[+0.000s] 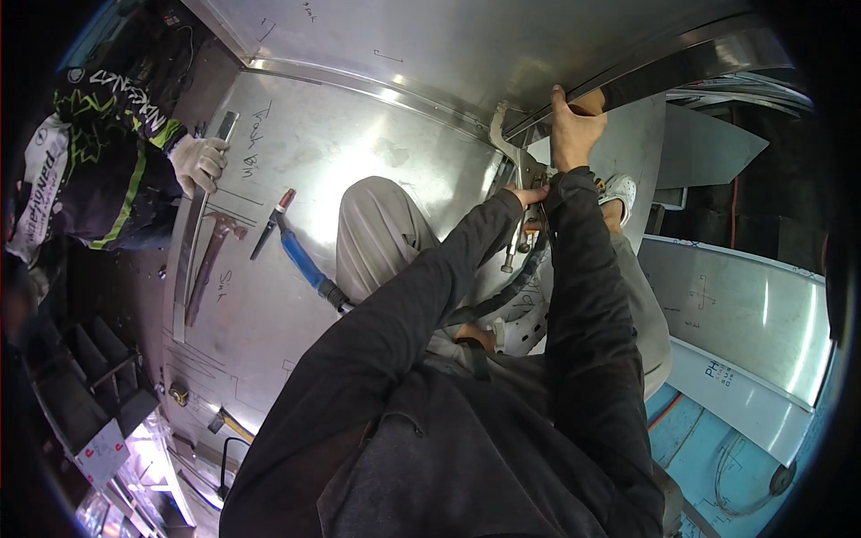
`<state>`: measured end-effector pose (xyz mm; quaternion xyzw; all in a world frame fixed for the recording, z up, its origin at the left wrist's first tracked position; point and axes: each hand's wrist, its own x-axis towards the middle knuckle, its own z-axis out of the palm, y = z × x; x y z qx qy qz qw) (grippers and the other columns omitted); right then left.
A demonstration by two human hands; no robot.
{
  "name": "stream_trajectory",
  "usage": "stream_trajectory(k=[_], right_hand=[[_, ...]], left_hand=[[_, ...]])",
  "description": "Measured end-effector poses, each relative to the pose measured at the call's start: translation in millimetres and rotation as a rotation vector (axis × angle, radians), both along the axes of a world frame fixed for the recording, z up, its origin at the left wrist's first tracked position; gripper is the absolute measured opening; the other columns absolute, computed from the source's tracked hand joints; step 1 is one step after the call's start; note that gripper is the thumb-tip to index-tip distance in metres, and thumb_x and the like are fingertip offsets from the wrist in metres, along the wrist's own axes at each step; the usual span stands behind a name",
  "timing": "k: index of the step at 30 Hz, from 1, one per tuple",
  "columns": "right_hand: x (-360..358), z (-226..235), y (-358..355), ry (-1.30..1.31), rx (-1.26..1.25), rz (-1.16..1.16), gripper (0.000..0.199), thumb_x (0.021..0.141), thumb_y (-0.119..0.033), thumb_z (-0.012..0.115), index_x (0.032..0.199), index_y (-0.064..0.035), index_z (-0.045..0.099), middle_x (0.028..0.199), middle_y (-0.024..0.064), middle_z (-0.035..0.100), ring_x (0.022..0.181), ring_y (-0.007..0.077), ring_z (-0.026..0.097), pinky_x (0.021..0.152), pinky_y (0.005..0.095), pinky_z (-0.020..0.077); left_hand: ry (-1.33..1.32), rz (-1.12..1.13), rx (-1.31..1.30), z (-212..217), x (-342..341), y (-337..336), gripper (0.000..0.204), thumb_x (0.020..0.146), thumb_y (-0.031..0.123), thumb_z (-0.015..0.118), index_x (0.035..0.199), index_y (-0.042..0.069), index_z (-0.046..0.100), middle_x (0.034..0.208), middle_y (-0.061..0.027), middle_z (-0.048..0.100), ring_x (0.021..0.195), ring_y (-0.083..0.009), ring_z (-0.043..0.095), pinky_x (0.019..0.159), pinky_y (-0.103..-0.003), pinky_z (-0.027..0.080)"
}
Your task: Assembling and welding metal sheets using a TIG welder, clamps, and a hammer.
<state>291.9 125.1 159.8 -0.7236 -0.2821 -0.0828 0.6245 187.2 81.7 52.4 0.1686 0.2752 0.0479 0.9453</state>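
Observation:
My left hand is closed on a locking C-clamp, partly hidden by my sleeve. The clamp's curved jaw reaches up to the bent metal edge where the upright sheet meets the flat sheet. Higher up, my right hand wraps round the end of a long shiny metal strip, its thumb along the edge. A welding torch with a blue handle lies on the flat sheet left of my knee, its cable running toward my legs.
At left, a co-worker's gloved hand rests on a metal bar. Beside it lie a hammer and a tape measure. Sheet-metal panels stand at right. I sit on the sheet with legs folded.

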Motion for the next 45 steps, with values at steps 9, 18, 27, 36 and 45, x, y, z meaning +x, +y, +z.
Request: stream_trajectory(k=[9,18,27,36,45], right_hand=[[14,-7,-5,0.021,-0.126,0.205,0.031,0.072,-0.012,0.073,0.094,0.0017,0.055,0.084,0.0081,0.062,0.075,0.0177,0.060,0.069,0.0301,0.0477],[16,15,-20,0.158,-0.191,0.432,0.025,0.074,-0.020,0.077,0.073,-0.0024,0.059,0.068,-0.0016,0.053,0.063,0.0070,0.049,0.058,0.0225,0.0397],[35,-9,-37,-0.023,-0.716,0.696,0.042,0.075,-0.031,0.075,0.092,0.0060,0.064,0.085,0.0109,0.066,0.081,0.0150,0.060,0.073,0.0276,0.0458],[-49,-30,-197,1.488,-0.362,0.735,0.076,0.088,-0.063,0.042,0.121,0.0042,0.047,0.111,0.0187,0.058,0.101,0.0342,0.058,0.092,0.0439,0.0449],[-74,-73,-176,1.643,0.211,1.163,0.063,0.088,-0.064,0.038,0.115,-0.0093,0.053,0.119,0.0294,0.052,0.106,0.0454,0.054,0.094,0.0588,0.0396]], left_hand=[[0.198,-0.035,0.048,27,0,-1,0.033,0.083,0.022,0.068,0.109,0.008,0.054,0.093,-0.0116,0.061,0.077,-0.0286,0.062,0.064,-0.046,0.057],[-0.106,-0.079,-0.181,24,7,-4,0.022,0.091,0.027,0.058,0.092,0.005,0.055,0.055,-0.0011,0.042,0.047,-0.0195,0.046,0.052,-0.043,0.048],[-0.188,-0.144,-0.199,9,9,-5,0.028,0.092,0.034,0.055,0.085,0.007,0.053,0.053,0.0012,0.041,0.050,-0.0193,0.047,0.059,-0.042,0.048],[-0.161,-0.256,-0.031,2,6,3,0.037,0.090,0.046,0.055,0.079,0.011,0.047,0.055,0.0024,0.043,0.053,-0.0181,0.052,0.057,-0.037,0.049],[-0.183,-0.303,0.240,0,0,12,0.036,0.089,0.046,0.056,0.081,0.011,0.052,0.062,0.0012,0.053,0.064,-0.0153,0.059,0.064,-0.036,0.051]])
